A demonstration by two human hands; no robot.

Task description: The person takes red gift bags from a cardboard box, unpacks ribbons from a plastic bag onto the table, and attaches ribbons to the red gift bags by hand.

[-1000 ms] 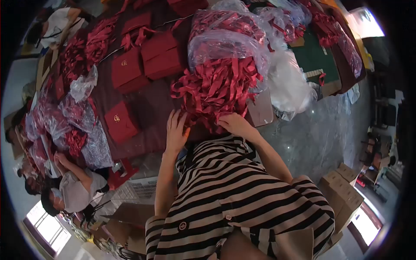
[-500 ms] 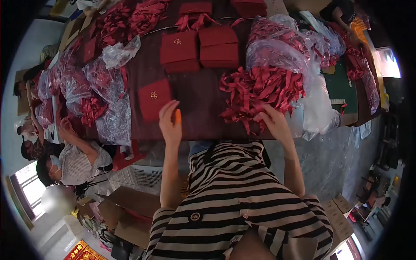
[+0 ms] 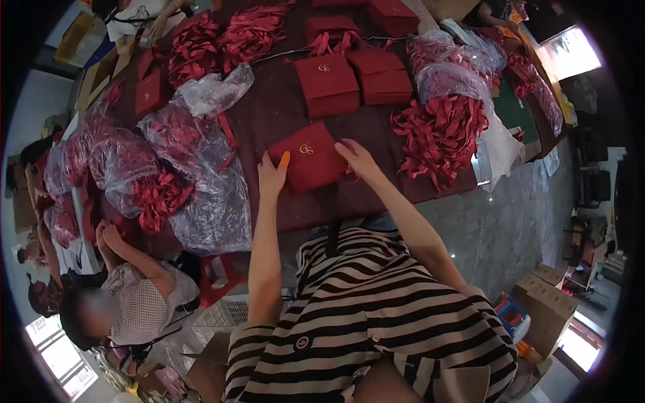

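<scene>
A red piece with a gold emblem (image 3: 308,153), flat like a folder or box, lies near the table's front edge between my two hands. My left hand (image 3: 272,177) is at its left edge, with an orange cover on the thumb and the thumb apart from the fingers. At the right edge is my right hand (image 3: 359,160), its fingers closed around a bit of red ribbon (image 3: 351,176). Farther right, a loose heap of red ribbons (image 3: 443,138) spills from a clear plastic bag. Two stacks of red pieces (image 3: 329,86) (image 3: 381,77) stand behind.
Plastic bags with red ribbons (image 3: 208,201) cover the table's left part, with ribbon bundles (image 3: 252,33) behind. A seated co-worker (image 3: 144,302) is at the left. Cardboard boxes (image 3: 544,305) stand at the lower right. More people are at the far edges.
My right hand has left the ribbon heap and moved left to the red piece. My left hand has come to its left edge. The view has shifted, too.
</scene>
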